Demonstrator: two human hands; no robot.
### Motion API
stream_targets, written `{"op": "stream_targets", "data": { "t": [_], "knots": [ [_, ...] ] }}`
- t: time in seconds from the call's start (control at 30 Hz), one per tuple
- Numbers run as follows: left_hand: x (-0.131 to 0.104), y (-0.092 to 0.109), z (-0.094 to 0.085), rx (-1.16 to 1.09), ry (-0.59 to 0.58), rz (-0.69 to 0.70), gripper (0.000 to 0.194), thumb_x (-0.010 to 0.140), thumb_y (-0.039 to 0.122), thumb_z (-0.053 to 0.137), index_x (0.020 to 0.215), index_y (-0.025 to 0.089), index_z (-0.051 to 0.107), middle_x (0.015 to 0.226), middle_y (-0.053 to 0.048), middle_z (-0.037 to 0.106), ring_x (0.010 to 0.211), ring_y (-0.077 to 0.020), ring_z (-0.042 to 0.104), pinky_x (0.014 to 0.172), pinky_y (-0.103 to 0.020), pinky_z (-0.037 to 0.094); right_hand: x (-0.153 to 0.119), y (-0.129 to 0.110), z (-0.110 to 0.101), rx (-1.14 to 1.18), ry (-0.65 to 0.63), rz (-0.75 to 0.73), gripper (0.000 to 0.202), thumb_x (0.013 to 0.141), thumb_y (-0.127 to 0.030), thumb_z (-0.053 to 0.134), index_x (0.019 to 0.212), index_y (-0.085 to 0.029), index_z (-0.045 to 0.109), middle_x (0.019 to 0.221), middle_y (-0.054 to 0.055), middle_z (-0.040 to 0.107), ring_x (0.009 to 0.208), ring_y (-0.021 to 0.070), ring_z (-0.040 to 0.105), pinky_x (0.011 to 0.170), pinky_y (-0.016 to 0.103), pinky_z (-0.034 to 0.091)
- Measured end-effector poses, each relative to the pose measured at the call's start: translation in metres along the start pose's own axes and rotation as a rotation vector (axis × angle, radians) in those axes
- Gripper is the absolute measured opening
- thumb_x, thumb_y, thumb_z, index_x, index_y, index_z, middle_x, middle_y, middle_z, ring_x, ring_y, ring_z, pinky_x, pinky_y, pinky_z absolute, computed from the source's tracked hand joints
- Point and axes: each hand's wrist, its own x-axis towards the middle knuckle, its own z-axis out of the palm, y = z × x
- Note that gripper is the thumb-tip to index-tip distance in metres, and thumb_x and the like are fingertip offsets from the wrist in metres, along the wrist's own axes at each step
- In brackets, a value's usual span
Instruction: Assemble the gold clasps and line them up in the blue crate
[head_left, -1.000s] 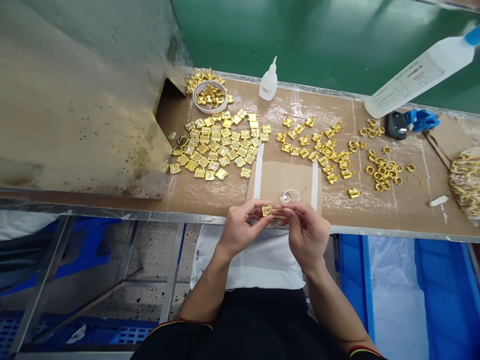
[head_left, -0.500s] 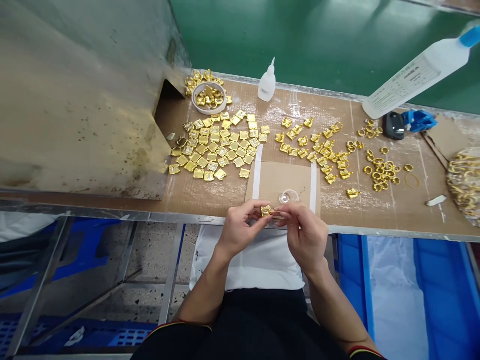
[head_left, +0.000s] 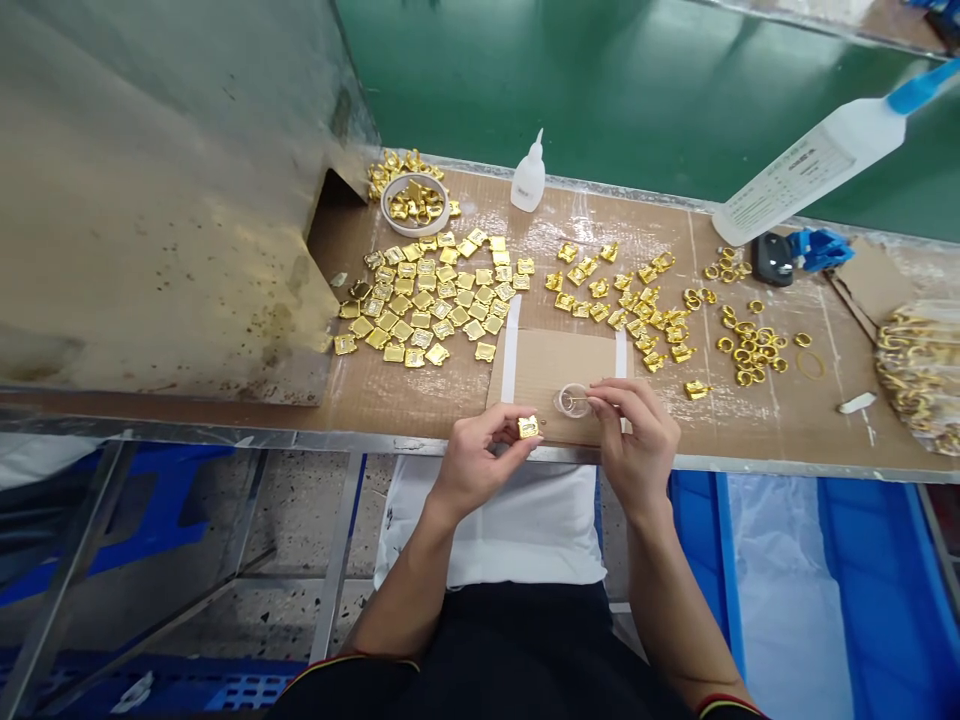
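Left hand (head_left: 480, 462) had a small shiny gold metal square piece (head_left: 529, 427) pinched in its fingertips over the bench edge; right hand (head_left: 637, 440) pinched a thin stick (head_left: 579, 399), tip in a round clear dish (head_left: 571, 401) on ridged brown cardboard (head_left: 559, 355).

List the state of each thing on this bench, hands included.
Left hand: closed on a gold piece.
Right hand: pinching a thin stick, tip at the dish.
Small clear dish: open.
Small squeeze bottle: upright, nozzle up.
Large bottle: blue top on.
Round container: open, holding gold pieces.
Gold rings: loose, clustered.
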Motion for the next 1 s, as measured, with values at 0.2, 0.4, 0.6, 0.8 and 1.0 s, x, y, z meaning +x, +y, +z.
{"op": "stream_targets", "data": {
  "t": [0.2, 0.4, 0.6, 0.8, 1.0],
  "knots": [
    [0.0, 0.001, 0.0, -0.008, -0.001, -0.008, 0.019, 0.083, 0.024, 0.074, 0.101, 0.016, 0.073, 0.069, -0.001, 0.07, 0.06, -0.0119, 0.066, 0.058, -0.02, 0.056, -0.006, -0.001, -0.005, 0.117, 0.08, 0.067, 0.012, 0.096, -0.024, 0.064, 0.088, -0.024, 0.073, 0.086, 0.003, 0.077, 0.085, 0.0207, 0.074, 0.079, 0.036, 0.06],
    [0.0, -0.001, 0.0, -0.005, -0.013, -0.011, 0.022, 0.085, 0.027, 0.074, 0.103, 0.015, 0.073, 0.072, -0.003, 0.072, 0.063, -0.0132, 0.069, 0.057, -0.02, 0.056, -0.02, -0.022, -0.009, 0.294, 0.051, 0.214, 0.011, 0.098, -0.026, 0.063, 0.096, -0.024, 0.073, 0.088, 0.002, 0.079, 0.072, 0.0172, 0.075, 0.06, 0.028, 0.059],
    [0.0, -0.001, -0.001, -0.007, -0.032, 0.001, 0.024, 0.086, 0.03, 0.074, 0.105, 0.015, 0.074, 0.075, -0.004, 0.074, 0.065, -0.0138, 0.07, 0.059, -0.02, 0.057, -0.02, -0.036, 0.003, 0.321, -0.106, 0.166, 0.015, 0.099, -0.021, 0.059, 0.094, -0.024, 0.073, 0.086, 0.001, 0.08, 0.068, 0.0161, 0.075, 0.063, 0.028, 0.063],
    [0.001, 0.0, -0.001, -0.023, -0.048, 0.028, 0.02, 0.087, 0.026, 0.073, 0.104, 0.017, 0.073, 0.081, -0.004, 0.076, 0.067, -0.0133, 0.071, 0.06, -0.02, 0.058, -0.021, -0.034, 0.009, 0.355, -0.124, 0.183, 0.016, 0.097, -0.016, 0.059, 0.094, -0.024, 0.072, 0.085, 0.0, 0.08, 0.065, 0.0144, 0.074, 0.061, 0.025, 0.062],
    [0.001, 0.0, -0.001, -0.013, -0.051, 0.035, 0.02, 0.088, 0.029, 0.072, 0.104, 0.017, 0.073, 0.08, -0.003, 0.076, 0.067, -0.0124, 0.071, 0.061, -0.019, 0.058, -0.02, -0.037, 0.009, 0.333, -0.127, 0.177, 0.015, 0.096, -0.015, 0.06, 0.092, -0.024, 0.072, 0.081, -0.001, 0.079, 0.059, 0.0127, 0.072, 0.056, 0.022, 0.06]
  ]
}}
